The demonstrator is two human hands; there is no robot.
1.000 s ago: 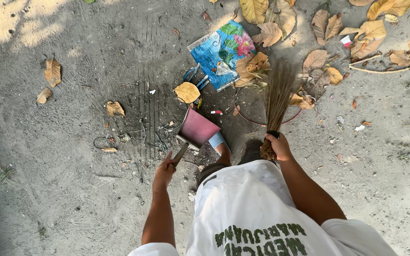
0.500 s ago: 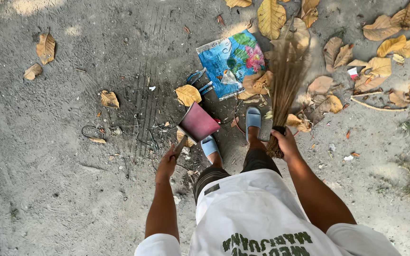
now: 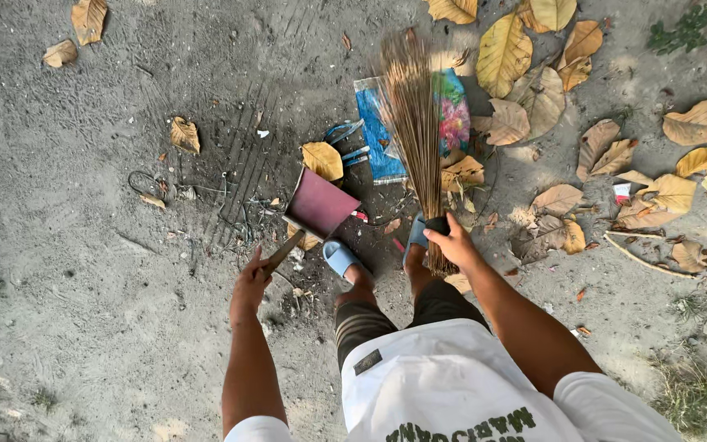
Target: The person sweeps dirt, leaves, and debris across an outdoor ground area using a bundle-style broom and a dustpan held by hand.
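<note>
Keep your left hand (image 3: 251, 282) wrapped tight on the red dustpan (image 3: 318, 205) handle, low on the ground, while your right hand (image 3: 452, 240), gripping the stick broom (image 3: 415, 123), brushes the yellow leaf (image 3: 321, 160) in.

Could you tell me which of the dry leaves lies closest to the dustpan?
The yellow leaf just beyond the red dustpan, beside the blue wrapper; the other leaves lie scattered farther off.

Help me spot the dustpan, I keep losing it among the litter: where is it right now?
In the head view the maroon metal dustpan sits left of centre on the sandy ground, its handle held by the left hand, just below a yellow dry leaf and left of the stick broom.
</note>
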